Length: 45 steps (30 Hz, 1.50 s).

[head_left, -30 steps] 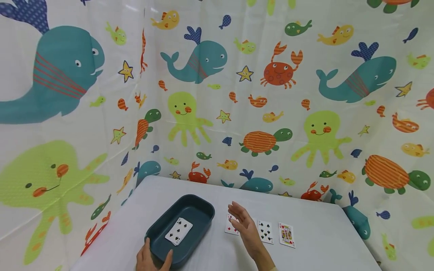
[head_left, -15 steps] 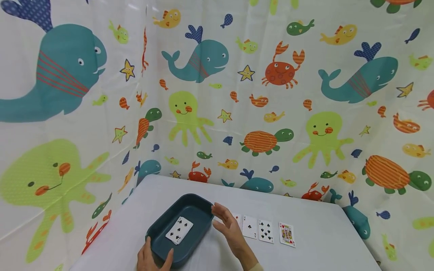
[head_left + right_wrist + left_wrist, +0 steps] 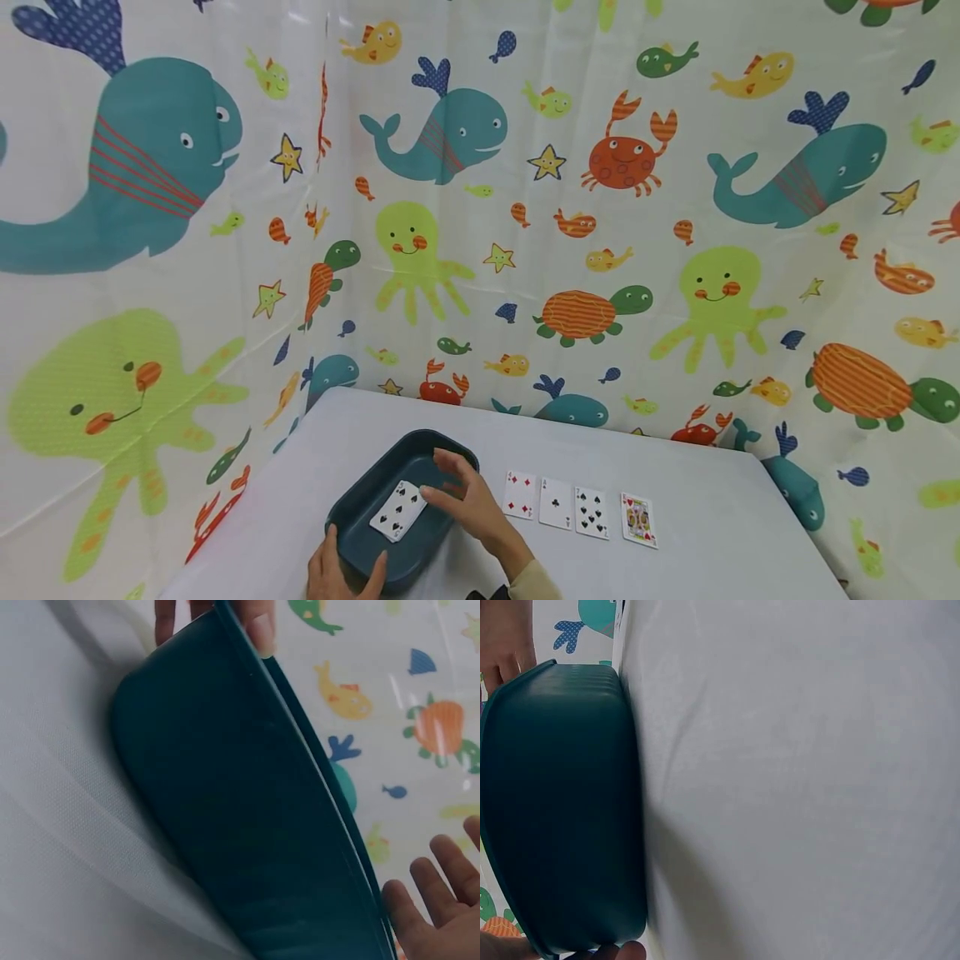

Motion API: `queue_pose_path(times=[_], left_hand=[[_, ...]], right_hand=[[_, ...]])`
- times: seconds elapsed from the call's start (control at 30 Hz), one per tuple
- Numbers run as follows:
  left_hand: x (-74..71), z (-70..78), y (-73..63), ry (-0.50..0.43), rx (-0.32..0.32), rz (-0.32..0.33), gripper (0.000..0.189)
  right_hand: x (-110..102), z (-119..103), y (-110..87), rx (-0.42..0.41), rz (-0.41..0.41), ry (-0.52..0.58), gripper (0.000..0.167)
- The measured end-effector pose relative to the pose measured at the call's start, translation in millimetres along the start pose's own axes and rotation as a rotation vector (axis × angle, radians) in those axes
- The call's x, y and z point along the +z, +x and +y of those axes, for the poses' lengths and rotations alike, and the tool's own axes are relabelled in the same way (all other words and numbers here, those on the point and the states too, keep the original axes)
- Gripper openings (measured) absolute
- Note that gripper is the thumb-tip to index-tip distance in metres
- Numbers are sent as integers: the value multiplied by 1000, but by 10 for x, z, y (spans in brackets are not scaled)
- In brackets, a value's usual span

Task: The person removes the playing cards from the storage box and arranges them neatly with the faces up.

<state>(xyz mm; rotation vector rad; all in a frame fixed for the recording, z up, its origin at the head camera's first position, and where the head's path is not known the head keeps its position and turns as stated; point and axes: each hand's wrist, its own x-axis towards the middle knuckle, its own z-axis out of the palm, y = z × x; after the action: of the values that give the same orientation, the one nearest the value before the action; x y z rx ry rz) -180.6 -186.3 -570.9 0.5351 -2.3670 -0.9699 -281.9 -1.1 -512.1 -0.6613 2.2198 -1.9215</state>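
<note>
A dark teal plastic tub [image 3: 431,533] stands on the white table. Playing cards lie face up inside it, a spade card [image 3: 397,512] on top. At the tub's near left end, my left hand [image 3: 335,571] grips the rim, thumb and fingers on either side. My right hand [image 3: 468,504] hovers over the tub's right side, fingers loosely bent and nothing seen between them. In the right wrist view the tub's wall [image 3: 225,772] fills the middle, with fingers and a thumb [image 3: 260,634] over the rim at the top. The left wrist view shows the tub's outer wall [image 3: 562,810].
Right of the tub, face-up cards lie in a row: a diamond card [image 3: 520,493], a club card [image 3: 556,503], a spade card [image 3: 592,512] and, slightly apart, a face card [image 3: 639,519]. A sea-animal curtain [image 3: 480,208] hangs behind the white table [image 3: 720,533].
My right hand has moved left, from in front of the card row to above the tub. The diamond and club cards are now uncovered. My left hand stays on the tub.
</note>
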Motion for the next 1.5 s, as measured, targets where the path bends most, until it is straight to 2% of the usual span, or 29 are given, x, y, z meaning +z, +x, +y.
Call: queue_pose_path(times=[0.27,0.5,0.73,1.0,1.27,1.5], left_hand=[[5,1,-2,-2,-6,6,97],[-15,29,2,22,-34,-24,98],[38,-5,8,35,-23,32,96],[91,-49,22,23,-7,68,95],[47,2,13,-9,-9,47,94],[35,4,11,7,-17,29,95]], right_hand=[[111,80,125,31,-67,-160,70],[233,72,235,38,-104,-413,76],[345,98,358,84,-156,-662,85],[453,169,439,72,-209,-1021,91],[516,171,449,100,-202,-1162,90],[555,173,461,114,-210,-1204,83]])
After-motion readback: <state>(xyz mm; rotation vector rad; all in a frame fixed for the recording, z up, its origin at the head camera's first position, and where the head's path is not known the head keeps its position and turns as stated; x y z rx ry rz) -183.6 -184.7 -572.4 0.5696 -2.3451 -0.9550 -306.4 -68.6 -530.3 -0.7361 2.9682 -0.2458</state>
